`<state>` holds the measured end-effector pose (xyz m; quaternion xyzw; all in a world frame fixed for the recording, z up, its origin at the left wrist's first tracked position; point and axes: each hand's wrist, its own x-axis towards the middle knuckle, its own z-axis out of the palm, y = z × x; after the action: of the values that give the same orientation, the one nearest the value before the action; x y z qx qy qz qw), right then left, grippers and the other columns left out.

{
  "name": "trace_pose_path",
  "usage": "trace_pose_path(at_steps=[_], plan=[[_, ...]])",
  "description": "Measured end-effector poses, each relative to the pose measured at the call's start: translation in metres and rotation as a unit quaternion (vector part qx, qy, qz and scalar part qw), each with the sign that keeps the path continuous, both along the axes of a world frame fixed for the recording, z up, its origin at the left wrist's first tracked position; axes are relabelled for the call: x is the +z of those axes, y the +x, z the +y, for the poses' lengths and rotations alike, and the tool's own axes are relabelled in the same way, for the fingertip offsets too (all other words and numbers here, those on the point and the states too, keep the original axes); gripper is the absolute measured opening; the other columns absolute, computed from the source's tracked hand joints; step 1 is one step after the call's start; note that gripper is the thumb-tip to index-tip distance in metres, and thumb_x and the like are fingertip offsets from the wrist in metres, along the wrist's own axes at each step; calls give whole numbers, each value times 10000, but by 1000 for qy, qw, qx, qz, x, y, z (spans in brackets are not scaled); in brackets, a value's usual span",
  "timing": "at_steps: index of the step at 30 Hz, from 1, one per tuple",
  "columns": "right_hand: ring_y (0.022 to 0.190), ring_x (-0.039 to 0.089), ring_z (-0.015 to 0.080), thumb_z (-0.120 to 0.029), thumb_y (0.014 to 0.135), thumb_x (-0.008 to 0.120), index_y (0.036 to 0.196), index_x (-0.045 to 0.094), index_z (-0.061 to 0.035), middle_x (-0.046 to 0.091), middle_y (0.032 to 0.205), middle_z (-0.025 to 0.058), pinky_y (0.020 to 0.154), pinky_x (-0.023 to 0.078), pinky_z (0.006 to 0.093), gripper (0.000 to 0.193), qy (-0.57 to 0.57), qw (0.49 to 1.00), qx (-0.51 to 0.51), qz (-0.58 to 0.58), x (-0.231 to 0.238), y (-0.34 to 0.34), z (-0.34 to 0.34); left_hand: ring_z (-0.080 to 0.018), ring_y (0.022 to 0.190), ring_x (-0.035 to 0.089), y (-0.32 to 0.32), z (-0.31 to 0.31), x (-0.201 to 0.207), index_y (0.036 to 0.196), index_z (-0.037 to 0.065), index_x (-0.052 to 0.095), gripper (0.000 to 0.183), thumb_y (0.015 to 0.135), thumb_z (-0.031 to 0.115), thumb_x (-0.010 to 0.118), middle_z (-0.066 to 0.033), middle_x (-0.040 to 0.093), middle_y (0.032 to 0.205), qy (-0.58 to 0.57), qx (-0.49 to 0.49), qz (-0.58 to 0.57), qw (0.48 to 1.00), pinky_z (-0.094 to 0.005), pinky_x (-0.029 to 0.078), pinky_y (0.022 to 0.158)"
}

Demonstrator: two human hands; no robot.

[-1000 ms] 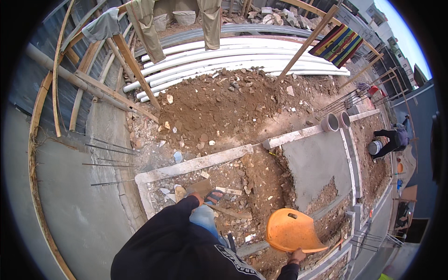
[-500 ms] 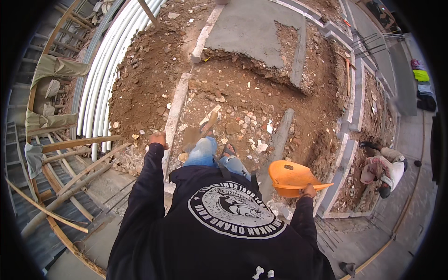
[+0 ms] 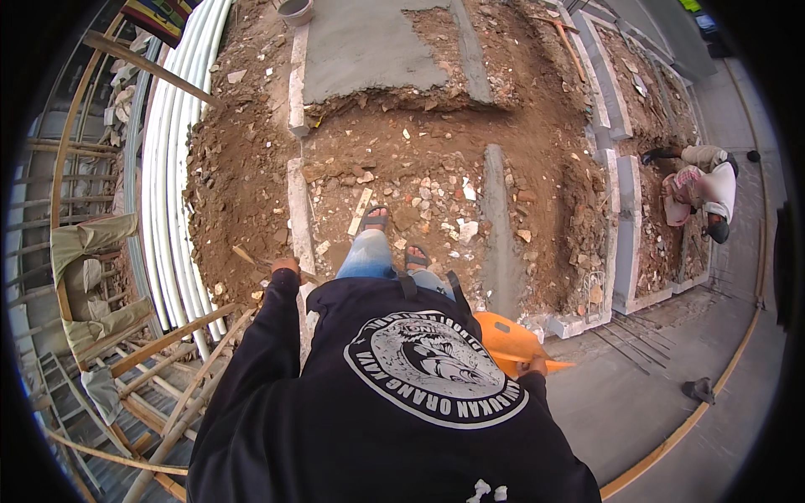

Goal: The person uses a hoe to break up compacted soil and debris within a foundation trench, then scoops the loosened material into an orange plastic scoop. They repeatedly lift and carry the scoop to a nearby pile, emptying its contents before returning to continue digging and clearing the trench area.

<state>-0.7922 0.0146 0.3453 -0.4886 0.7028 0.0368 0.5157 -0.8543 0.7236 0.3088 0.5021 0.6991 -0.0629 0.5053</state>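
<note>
My left hand (image 3: 286, 266) is wrapped round a wooden handle (image 3: 250, 256) that sticks out to both sides of the fist. The tool's head cannot be made out. At my right side, my right hand (image 3: 532, 366) grips the rim of an orange plastic dirt scoop (image 3: 503, 335), wide and shallow with a slot near its far edge. My shirt covers part of the scoop. Beneath me, my sandalled feet (image 3: 376, 220) stand on soil strewn with broken stone, close to a flat strip of wood (image 3: 360, 210).
Fresh grey concrete (image 3: 369, 50) lies ahead, with a bucket (image 3: 295, 10) at its left corner. A low concrete kerb (image 3: 299, 210) runs beside my left leg. White pipes (image 3: 172, 168) and timber poles (image 3: 176, 335) lie left. A person (image 3: 700, 189) bends over at the right.
My view has moved back and turned, so the fresh concrete sits higher. The scoop has come closer to my body. The wooden handle now shows in my left hand.
</note>
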Motion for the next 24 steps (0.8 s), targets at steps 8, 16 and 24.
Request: trace_pose_path(at_steps=[8,16,24], plan=[[511,354,161,-125,875,535,943,507,-47,370,635,31,625,462,364,107,-67,989,-114,-62,51,-2,46,-286,515,609,143,60,9,867,-1,561,127,852,121,534,-148,553,676,-43,-116,-92,988,-442,554,444],[501,410,143,-132,874,520,905,534,-80,453,654,29,590,523,358,62,-68,975,-181,-108,79,-39,130,-286,449,579,179,120,5,733,6,504,206,876,149,543,-143,529,571,-31,-226,-29,973,-440,538,429],[519,416,153,-155,854,556,907,555,-40,462,671,37,580,498,373,127,-83,976,-199,-25,71,-92,172,-213,456,569,234,124,-31,801,34,572,161,914,148,582,-101,603,648,-21,-313,-60,947,-354,511,398]])
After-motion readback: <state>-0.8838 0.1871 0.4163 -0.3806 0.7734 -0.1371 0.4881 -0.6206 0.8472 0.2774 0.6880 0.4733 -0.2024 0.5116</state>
